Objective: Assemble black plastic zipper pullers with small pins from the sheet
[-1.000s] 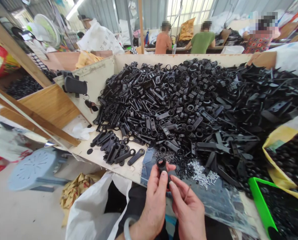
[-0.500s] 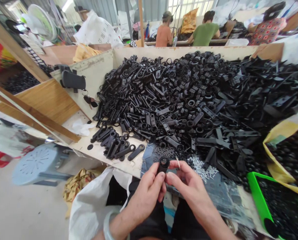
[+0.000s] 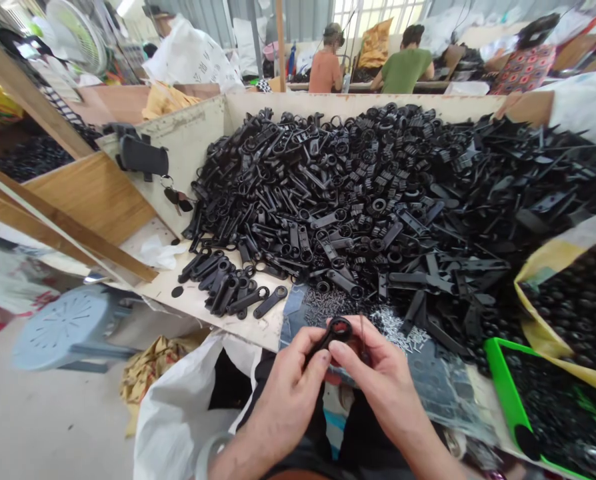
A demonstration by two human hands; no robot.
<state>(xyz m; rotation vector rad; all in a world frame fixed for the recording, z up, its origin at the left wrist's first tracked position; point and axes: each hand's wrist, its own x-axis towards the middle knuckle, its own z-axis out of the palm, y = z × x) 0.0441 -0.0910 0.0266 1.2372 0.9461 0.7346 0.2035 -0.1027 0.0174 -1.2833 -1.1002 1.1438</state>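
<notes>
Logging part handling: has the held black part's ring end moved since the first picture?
Yes: the black part's ring end has shifted to the right, closer to the pile of silver pins.

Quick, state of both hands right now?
Left hand: closed, holding a black ring-ended part.
Right hand: closed, a thin rod between its fingers, thumb at the part's ring end.

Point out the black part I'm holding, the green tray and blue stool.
Black part (image 3: 322, 343): head view, on its shank.
Green tray (image 3: 507, 385): head view, on its left wall.
Blue stool (image 3: 63, 327): head view, on its seat.
</notes>
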